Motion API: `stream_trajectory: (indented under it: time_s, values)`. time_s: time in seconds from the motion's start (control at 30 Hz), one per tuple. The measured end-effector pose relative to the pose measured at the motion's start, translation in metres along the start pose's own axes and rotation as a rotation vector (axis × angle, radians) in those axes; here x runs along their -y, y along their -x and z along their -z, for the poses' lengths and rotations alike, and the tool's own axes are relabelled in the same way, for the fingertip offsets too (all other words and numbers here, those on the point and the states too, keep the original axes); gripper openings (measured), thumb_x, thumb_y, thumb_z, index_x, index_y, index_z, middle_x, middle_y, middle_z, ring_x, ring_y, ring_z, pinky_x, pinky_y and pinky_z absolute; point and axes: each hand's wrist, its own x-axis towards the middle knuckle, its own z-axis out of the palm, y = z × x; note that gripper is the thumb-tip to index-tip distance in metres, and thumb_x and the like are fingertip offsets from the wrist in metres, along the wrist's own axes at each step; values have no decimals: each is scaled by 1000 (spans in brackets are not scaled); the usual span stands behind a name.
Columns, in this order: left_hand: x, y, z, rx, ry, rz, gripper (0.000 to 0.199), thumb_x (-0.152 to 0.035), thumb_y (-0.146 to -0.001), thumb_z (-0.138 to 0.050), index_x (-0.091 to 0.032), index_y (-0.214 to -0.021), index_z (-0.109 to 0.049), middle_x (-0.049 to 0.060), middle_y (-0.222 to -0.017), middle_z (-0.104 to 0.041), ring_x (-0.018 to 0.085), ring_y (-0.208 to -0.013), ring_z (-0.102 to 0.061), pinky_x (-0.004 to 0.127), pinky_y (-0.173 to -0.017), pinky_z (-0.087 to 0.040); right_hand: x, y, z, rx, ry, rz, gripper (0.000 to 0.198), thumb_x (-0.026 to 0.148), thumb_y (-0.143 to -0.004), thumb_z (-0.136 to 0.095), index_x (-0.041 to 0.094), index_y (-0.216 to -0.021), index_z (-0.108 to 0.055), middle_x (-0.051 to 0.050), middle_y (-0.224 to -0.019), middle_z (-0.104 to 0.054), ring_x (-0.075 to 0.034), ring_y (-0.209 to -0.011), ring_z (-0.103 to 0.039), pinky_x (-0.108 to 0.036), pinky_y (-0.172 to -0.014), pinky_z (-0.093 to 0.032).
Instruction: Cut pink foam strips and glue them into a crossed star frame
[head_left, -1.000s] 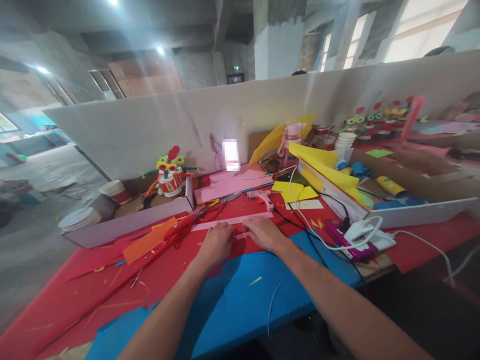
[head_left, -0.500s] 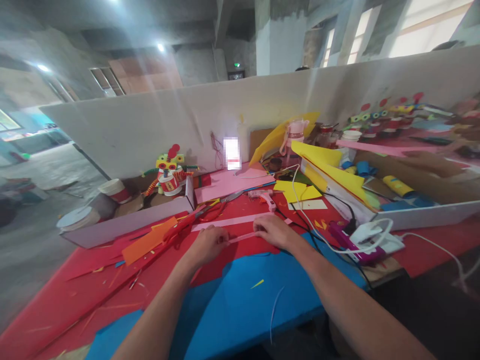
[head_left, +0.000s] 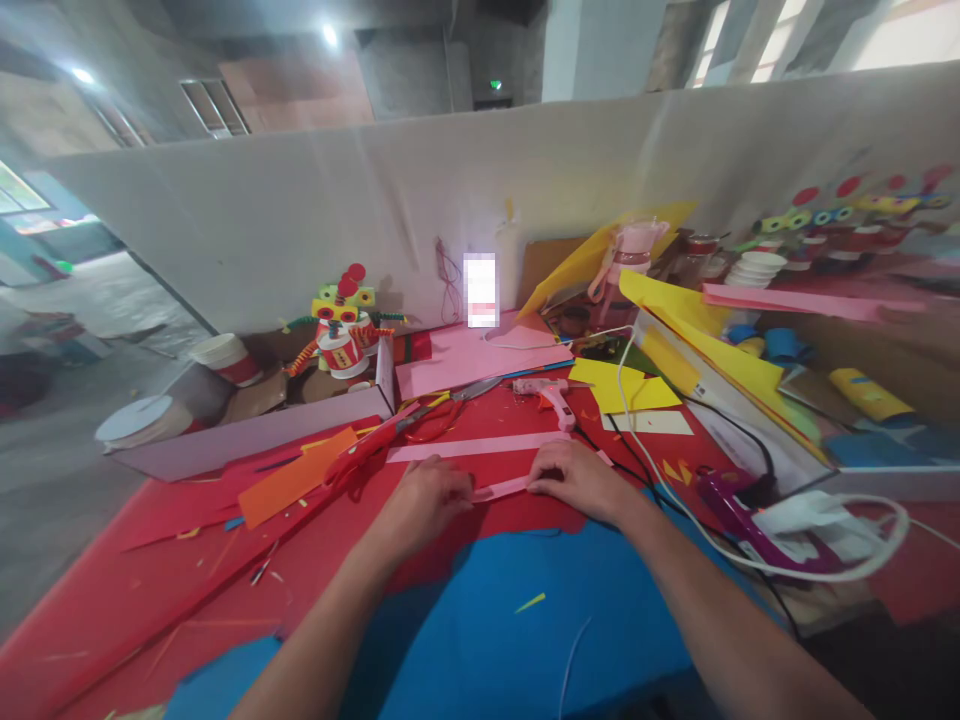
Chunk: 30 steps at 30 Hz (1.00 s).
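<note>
The left hand (head_left: 431, 500) and the right hand (head_left: 576, 482) are pinching a narrow pink strip (head_left: 504, 489) between thumb and fingers, its exposed middle spanning the gap between them over the red table covering (head_left: 337, 560). A second pink strip (head_left: 480, 447) is lying just beyond the hands, while a pink glue gun (head_left: 553, 398) is resting farther back.

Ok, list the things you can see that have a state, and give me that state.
Front pink paper strip: held between the left hand and right hand.
Rear pink paper strip: lying flat.
Pink plastic glue gun: lying on its side.
Steel-bladed scissors: lying down; open or shut, unclear.
Purple plastic power strip: plugs in it.
Red-and-yellow paper robot figure: upright.
Pale cardboard box at left: open.
White paper cups at right: stacked.
</note>
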Motion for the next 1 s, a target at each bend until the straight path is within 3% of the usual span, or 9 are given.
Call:
stream_trajectory:
  time_s: [0.2, 0.33, 0.5, 0.77, 1.0]
  values:
    - [-14, 2, 0, -70, -282, -47, 21, -22, -89, -56, -17, -72, -67, 9, -79, -64, 23, -86, -54, 37, -81, -39, 9, 4, -6, -15, 240, 104, 10, 18, -87, -64, 17, -79, -69, -6, -82, -70, -19, -84, -60, -31, -79, -39]
    - [-11, 1, -4, -46, -90, -95, 25, -23, -93, -49, -17, -78, -68, 8, -81, -64, 19, -82, -57, 30, -78, -42, 11, 5, -10, -23, 219, 83, 6, 16, -86, -65, 17, -83, -69, -4, -84, -70, -17, -83, -60, -29, -75, -40]
    - [-5, 1, -4, -32, 144, -34, 24, -30, -91, -51, -21, -82, -71, 5, -87, -68, 17, -84, -61, 24, -75, -43, 9, 3, -8, -22, 76, 27, 8, 18, -84, -68, 19, -77, -72, -3, -79, -70, -16, -78, -62, -26, -73, -41]
    - [0, -6, -14, -97, 95, 146, 17, -15, -84, -51, -17, -75, -65, 5, -84, -69, 18, -82, -60, 26, -70, -38, 9, 1, -9, -85, 153, -123, 11, 23, -84, -69, 18, -74, -70, -4, -78, -69, -17, -77, -60, -28, -71, -38]
    - [2, -6, -11, -56, 67, 111, 13, -21, -84, -57, -19, -72, -64, 3, -81, -68, 19, -84, -57, 28, -71, -36, 11, 1, -5, -49, 115, -145, 14, 25, -83, -70, 18, -70, -69, -2, -75, -68, -14, -71, -59, -26, -66, -36]
